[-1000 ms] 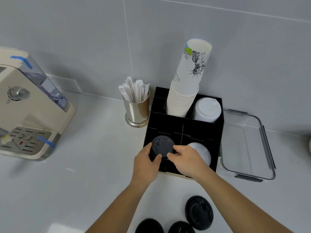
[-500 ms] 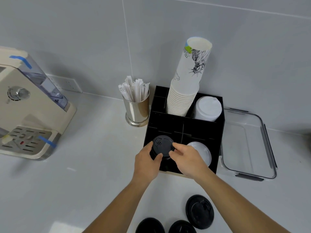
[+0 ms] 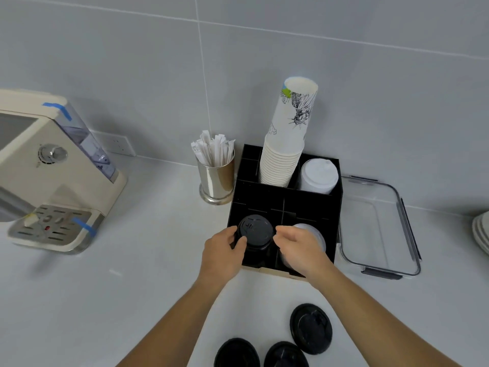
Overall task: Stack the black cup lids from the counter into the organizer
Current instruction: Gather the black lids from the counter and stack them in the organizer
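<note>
Black lid [image 3: 255,232] sat atop the organizer [image 3: 312,207] stack, pinched by left hand [image 3: 223,254]; right hand [image 3: 299,247] just beside, fingers loose, apparently released; three lids [image 3: 311,328] lay behind both hands; uneven pressing could tilt the stack.

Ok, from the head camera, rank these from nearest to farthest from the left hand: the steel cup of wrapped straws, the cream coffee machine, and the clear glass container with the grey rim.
From the left hand:
1. Steel cup of wrapped straws, just behind it, beside the black organizer.
2. Clear glass container, right of the organizer.
3. Cream coffee machine, far left on the counter.
</note>
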Available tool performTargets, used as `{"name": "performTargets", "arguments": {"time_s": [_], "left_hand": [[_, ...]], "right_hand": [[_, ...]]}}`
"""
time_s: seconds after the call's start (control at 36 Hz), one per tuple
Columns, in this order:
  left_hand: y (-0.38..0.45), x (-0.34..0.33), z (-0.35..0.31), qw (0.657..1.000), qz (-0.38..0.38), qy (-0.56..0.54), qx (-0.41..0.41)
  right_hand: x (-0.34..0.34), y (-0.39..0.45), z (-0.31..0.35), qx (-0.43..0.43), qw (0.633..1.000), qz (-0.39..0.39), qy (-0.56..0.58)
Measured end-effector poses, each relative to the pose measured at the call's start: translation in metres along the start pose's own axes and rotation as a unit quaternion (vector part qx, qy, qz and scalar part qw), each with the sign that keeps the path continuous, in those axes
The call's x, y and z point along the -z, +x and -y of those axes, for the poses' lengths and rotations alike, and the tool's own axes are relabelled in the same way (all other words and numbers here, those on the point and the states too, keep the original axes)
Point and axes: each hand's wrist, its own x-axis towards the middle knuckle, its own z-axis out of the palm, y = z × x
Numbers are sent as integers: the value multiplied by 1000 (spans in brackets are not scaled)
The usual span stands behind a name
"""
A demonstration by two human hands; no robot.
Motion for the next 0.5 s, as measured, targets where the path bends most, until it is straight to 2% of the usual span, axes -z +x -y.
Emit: {"name": "performTargets", "arguments": {"time_s": [0.11, 0.5], "left_hand": [[-19, 11, 8, 998, 12, -64, 27], [-97, 20, 76, 985, 53, -103, 129]], "right_hand": [[4, -17, -11, -5, 999, 9, 40], [-16, -81, -61, -47, 994, 38, 87]]}}
